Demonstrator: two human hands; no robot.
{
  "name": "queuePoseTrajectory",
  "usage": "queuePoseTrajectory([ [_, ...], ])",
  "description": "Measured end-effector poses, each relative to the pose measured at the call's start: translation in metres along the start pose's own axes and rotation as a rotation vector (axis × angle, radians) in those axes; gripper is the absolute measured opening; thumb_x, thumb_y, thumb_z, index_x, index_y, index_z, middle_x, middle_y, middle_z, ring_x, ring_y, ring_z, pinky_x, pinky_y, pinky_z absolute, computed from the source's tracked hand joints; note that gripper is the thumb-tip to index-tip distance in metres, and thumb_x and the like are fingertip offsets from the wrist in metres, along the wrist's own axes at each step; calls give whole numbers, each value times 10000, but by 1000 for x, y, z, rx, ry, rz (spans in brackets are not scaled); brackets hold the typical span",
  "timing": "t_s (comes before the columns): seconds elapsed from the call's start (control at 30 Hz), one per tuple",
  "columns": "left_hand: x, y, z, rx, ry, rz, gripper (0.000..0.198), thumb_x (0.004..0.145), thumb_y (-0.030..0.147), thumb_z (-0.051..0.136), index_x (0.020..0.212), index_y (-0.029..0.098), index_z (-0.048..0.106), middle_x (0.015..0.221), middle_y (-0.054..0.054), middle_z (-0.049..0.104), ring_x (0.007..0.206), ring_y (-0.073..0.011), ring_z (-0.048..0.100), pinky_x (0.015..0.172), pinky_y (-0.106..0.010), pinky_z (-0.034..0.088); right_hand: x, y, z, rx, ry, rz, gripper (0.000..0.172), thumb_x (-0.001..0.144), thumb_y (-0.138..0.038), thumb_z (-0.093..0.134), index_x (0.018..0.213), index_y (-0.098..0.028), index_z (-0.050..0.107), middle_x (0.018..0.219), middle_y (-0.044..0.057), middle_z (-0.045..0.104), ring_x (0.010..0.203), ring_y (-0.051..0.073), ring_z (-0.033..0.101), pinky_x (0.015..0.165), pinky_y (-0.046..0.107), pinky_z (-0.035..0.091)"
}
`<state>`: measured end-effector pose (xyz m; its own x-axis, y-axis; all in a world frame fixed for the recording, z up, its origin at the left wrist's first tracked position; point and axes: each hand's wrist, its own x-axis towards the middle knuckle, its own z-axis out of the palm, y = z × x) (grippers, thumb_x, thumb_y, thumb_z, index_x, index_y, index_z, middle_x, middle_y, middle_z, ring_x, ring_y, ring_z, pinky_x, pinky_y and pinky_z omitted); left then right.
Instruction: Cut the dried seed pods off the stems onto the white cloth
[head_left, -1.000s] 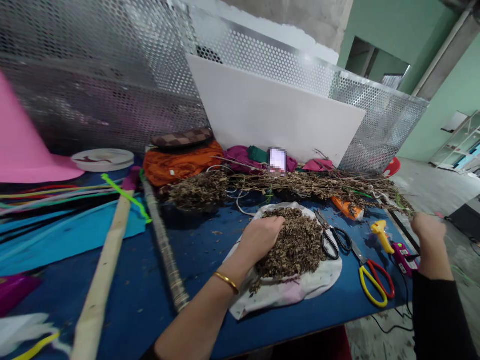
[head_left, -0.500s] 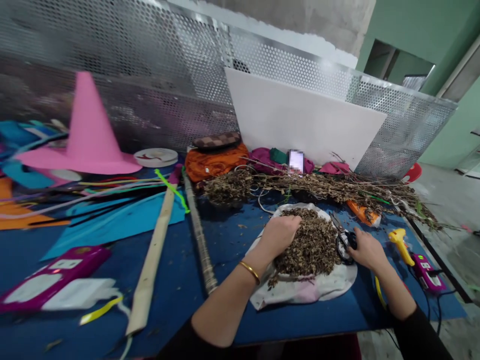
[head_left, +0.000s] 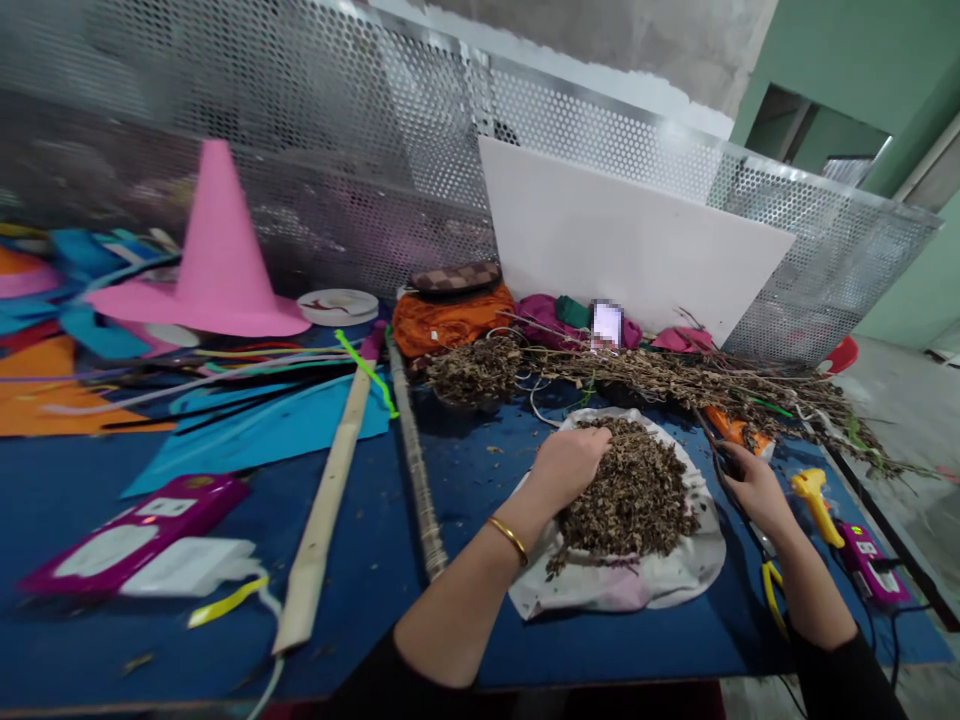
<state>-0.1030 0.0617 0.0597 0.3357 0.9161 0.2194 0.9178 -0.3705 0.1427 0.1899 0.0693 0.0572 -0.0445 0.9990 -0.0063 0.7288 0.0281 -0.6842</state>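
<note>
A heap of crumbled dried leaves (head_left: 637,490) lies on a white cloth (head_left: 600,592) at the front of the blue table. My left hand (head_left: 571,462), with a gold bangle at the wrist, is closed at the heap's upper left edge. Its fingertips press together among the leaves; their grip is partly hidden. Right of the cloth, my right hand (head_left: 754,488) is closed round black-handled scissors (head_left: 721,455). These are turned nearly edge-on, with the blades pointing away toward the dried stalks (head_left: 697,378).
A yellow glue gun (head_left: 816,500) and a purple power strip (head_left: 874,565) stand at the right edge. Yellow-handled pliers (head_left: 772,598) lie under my right forearm. Leftward are a wooden stick (head_left: 330,510), a wrapped rod (head_left: 414,455) and a pink cone hat (head_left: 217,240). A phone (head_left: 606,325) stands at the back.
My right hand has moved slightly away from the cloth and turned the scissors from flat to nearly edge-on. The left hand stays at the heap. The view has shifted a little left.
</note>
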Motion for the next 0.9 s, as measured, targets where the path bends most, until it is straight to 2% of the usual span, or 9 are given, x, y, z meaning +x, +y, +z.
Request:
queuePoseTrajectory([
  [0.07, 0, 0, -1, -34, -5, 23, 201, 913, 257, 403, 933, 183, 589, 875, -54, 684, 795, -185, 636, 640, -262, 407, 2, -15, 11, 439, -46, -50, 511, 680, -414, 646, 1126, -209, 507, 895, 30, 653, 549, 126, 542, 528, 259, 439],
  [0.17, 0, -1, 0, -101, -16, 79, 202, 913, 279, 408, 922, 205, 596, 890, -34, 689, 816, -173, 631, 655, -254, 401, 10, -42, 38, 748, -45, -47, 522, 598, -387, 740, 1035, -206, 520, 815, -3, 637, 493, 97, 506, 462, 227, 403],
  [0.23, 0, -3, 1, -137, -35, 99, 206, 914, 280, 406, 903, 212, 600, 887, -22, 692, 825, -165, 626, 664, -246, 397, 15, -53, 56, 778, 8, -59, 488, 567, -352, 775, 965, -205, 535, 712, -36, 608, 481, 91, 490, 443, 210, 388],
  [0.33, -1, -6, 1, -168, -76, 105, 201, 907, 283, 421, 896, 224, 613, 882, -8, 697, 819, -157, 624, 656, -234, 388, 18, -55, 72, 811, 61, -66, 471, 566, -329, 786, 943, -217, 527, 663, -67, 570, 465, 79, 474, 435, 198, 391],
  [0.47, -2, -9, -2, -169, -141, 92, 197, 896, 292, 449, 865, 230, 633, 843, 0, 703, 776, -159, 625, 618, -232, 377, 13, -45, 77, 857, 0, -13, 483, 574, -327, 785, 964, -228, 518, 686, -71, 561, 472, 81, 496, 436, 198, 405],
  [0.57, -3, -10, -2, -178, -166, 81, 215, 899, 296, 437, 873, 232, 641, 832, 2, 699, 765, -157, 626, 622, -235, 392, 10, -42, 78, 844, -7, -35, 464, 582, -319, 781, 960, -223, 530, 654, -83, 540, 475, 75, 476, 450, 198, 414],
  [0.67, -4, -5, -1, -195, -86, 59, 223, 884, 321, 472, 1013, 229, 628, 977, -24, 686, 862, -180, 623, 710, -264, 433, 9, -44, 80, 841, 28, -68, 447, 592, -300, 770, 961, -219, 532, 629, -90, 524, 477, 71, 451, 449, 191, 405],
  [0.77, -5, 7, 1, -220, 44, 88, 340, 856, 356, 531, 1153, 195, 567, 1099, -71, 646, 978, -210, 591, 825, -316, 441, 8, -45, 83, 841, 51, -70, 425, 611, -296, 747, 965, -210, 529, 648, -77, 541, 491, 72, 451, 463, 189, 403],
  [0.9, -6, 20, 8, -158, 90, 177, 245, 900, 301, 462, 1063, 178, 598, 953, -68, 667, 888, -206, 590, 804, -345, 441, 6, -45, 86, 844, 64, -100, 399, 627, -285, 723, 970, -212, 532, 667, -69, 529, 533, 78, 462, 504, 194, 418],
])
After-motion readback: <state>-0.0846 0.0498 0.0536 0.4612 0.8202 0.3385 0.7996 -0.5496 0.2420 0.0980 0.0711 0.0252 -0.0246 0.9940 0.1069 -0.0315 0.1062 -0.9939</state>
